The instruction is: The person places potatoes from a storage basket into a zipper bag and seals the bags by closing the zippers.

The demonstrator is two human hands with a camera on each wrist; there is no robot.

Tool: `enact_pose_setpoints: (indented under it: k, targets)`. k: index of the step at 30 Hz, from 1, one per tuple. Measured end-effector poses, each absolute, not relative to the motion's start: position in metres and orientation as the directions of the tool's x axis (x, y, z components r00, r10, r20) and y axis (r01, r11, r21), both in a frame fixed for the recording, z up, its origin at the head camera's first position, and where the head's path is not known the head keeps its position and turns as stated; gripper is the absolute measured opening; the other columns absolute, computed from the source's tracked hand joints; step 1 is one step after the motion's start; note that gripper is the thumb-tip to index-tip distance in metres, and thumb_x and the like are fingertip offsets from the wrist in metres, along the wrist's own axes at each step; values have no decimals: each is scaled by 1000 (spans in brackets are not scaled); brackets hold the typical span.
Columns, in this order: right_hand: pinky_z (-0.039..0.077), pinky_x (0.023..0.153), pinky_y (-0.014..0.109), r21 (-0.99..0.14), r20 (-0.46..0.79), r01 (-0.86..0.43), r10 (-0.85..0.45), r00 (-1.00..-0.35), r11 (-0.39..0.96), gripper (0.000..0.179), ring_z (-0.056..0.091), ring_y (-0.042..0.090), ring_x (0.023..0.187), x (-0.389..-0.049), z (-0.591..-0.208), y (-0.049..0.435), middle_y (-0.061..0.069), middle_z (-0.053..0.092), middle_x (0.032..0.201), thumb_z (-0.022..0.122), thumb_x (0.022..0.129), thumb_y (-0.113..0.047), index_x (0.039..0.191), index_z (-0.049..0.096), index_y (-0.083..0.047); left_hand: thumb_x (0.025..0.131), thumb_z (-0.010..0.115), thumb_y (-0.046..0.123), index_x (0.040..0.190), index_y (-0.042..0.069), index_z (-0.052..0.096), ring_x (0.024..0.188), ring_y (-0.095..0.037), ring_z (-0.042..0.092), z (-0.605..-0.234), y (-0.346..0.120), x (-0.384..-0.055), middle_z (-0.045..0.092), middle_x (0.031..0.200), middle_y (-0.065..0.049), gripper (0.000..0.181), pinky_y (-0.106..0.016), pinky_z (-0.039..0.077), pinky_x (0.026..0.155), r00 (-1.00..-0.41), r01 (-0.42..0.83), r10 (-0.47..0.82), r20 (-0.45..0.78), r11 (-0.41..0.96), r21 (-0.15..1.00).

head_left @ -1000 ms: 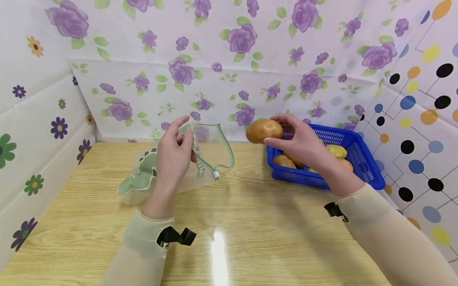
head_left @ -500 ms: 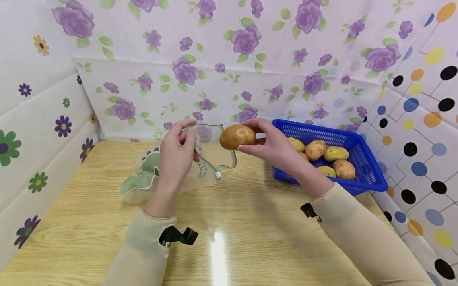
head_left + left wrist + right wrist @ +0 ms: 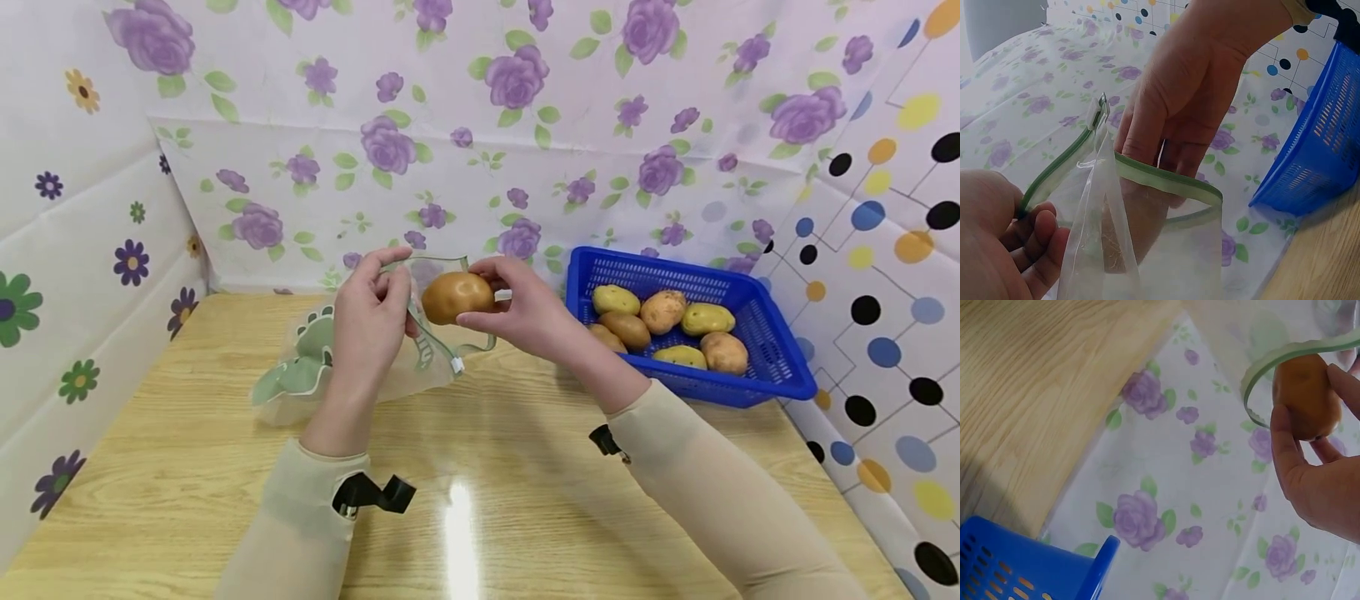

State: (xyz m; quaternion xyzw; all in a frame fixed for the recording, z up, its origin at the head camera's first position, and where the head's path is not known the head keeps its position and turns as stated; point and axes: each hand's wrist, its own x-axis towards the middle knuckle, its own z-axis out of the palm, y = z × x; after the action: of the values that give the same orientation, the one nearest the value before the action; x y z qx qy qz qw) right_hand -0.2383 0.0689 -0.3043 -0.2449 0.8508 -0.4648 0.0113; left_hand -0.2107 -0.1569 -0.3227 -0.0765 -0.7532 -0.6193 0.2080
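Observation:
A clear zip bag [image 3: 405, 379] with a green-edged mouth and green printed figures lies partly on the table at the left. My left hand [image 3: 367, 329] pinches the edge of its mouth, which gapes toward the right. In my right hand [image 3: 528, 312], between thumb and fingers, is a smooth brown potato [image 3: 453, 297]. Its leading end is inside the mouth, behind the green rim [image 3: 1300, 349] in the right wrist view. Seen from the left wrist, the right fingers [image 3: 1147, 128] reach into the bag and the potato shows dimly through the plastic.
A blue perforated basket [image 3: 712, 390] stands at the back right, holding several yellow and brown potatoes [image 3: 663, 312]. Flowered and dotted cloth walls [image 3: 315, 200] enclose the wooden table [image 3: 525, 500] at the back and sides. A white slider [image 3: 457, 365] hangs at the bag's mouth.
My right hand has carried the potato leftward from over the basket to the bag's mouth, uncovering the potatoes in the basket. The left hand keeps its grip on the bag, almost still.

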Motion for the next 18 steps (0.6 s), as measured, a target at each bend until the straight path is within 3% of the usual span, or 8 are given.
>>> enact_pose_setpoints:
  k: [4, 11, 18]
  targets:
    - [61, 103, 38, -785, 204, -420, -449, -870, 456, 61, 62, 25, 126, -240, -307, 63, 10, 56, 145, 86, 100, -16, 152, 57, -4, 115, 54, 22, 141, 18, 71, 52, -35, 64, -323, -157, -211, 55, 65, -8, 31, -29, 50, 49, -899, 382, -140, 416, 218, 898]
    - [55, 113, 42, -792, 179, -402, -454, -873, 460, 64, 57, 28, 137, -240, -309, 67, 10, 54, 152, 82, 104, -22, 161, 54, -13, 116, 55, 23, 141, 18, 71, 50, -24, 62, -323, -157, -211, 58, 67, -8, 31, -28, 50, 46, -895, 389, -148, 420, 201, 899]
    - [55, 113, 41, -782, 197, -399, -417, -887, 479, 65, 55, 25, 143, -237, -307, 80, 7, 53, 159, 82, 104, -24, 162, 54, -16, 114, 54, 20, 141, 16, 71, 48, -22, 62, -323, -156, -212, 57, 65, -5, 32, -29, 56, 50, -886, 403, -165, 434, 193, 895]
